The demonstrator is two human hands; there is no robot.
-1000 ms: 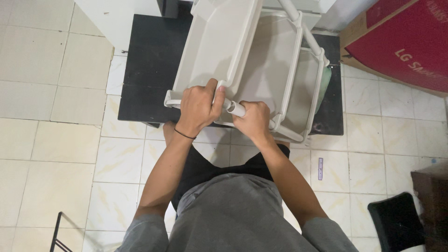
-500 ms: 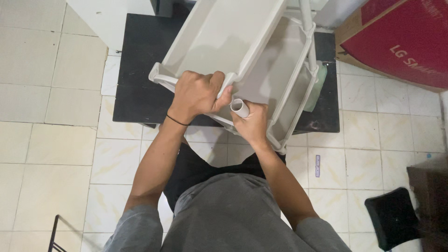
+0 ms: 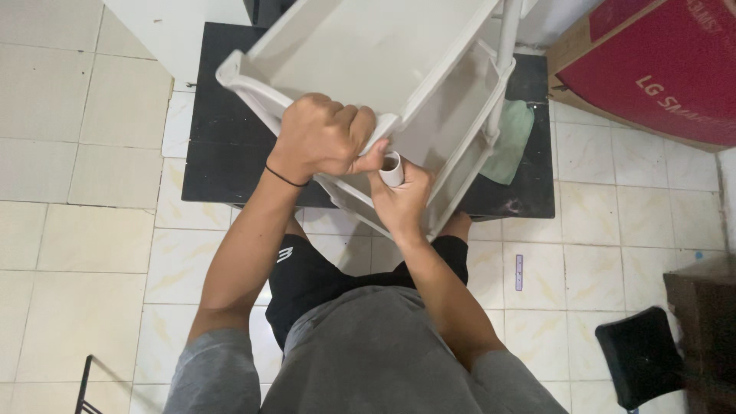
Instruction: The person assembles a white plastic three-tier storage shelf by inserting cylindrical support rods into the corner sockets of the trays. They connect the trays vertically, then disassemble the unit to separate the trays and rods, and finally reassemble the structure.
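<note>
Two bare hands work at the near corner of a white plastic tiered shelf rack, which stands tilted over a low black bench. The left hand has its fingers clamped over the near rim of the upper tray. The right hand wraps its fingers around a short white plastic tube, held just right of the left thumb and touching the tray's corner. The tube's open end faces up toward the camera, its long axis running down and away into the corner socket. The right hand is nearer the tube. A pale green cloth lies on the bench at far right.
</note>
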